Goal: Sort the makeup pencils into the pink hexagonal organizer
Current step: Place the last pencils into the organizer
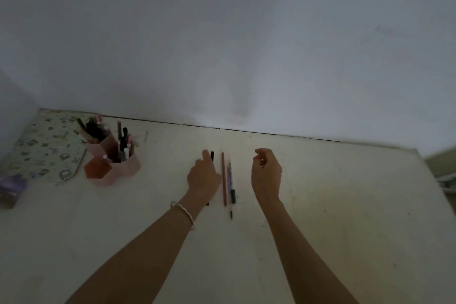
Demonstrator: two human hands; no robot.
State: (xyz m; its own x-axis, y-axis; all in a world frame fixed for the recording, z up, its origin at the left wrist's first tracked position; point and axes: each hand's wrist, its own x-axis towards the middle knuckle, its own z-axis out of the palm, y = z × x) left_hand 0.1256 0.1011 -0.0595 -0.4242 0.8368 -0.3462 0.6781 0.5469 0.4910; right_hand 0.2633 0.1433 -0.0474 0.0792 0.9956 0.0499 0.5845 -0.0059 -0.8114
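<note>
Head view: black pencil [212,155] under left hand [203,176].

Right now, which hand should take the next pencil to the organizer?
Left. The left hand lies over the black pencil, and the pink organizer stands to its left. The right hand hovers farther off, apparently empty.

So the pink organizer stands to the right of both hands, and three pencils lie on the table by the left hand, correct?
Not quite. The head view shows the pink organizer to the left of both hands. The rest holds: the black pencil, brown pencil and dark pencil lie on the table by the left hand.
</note>
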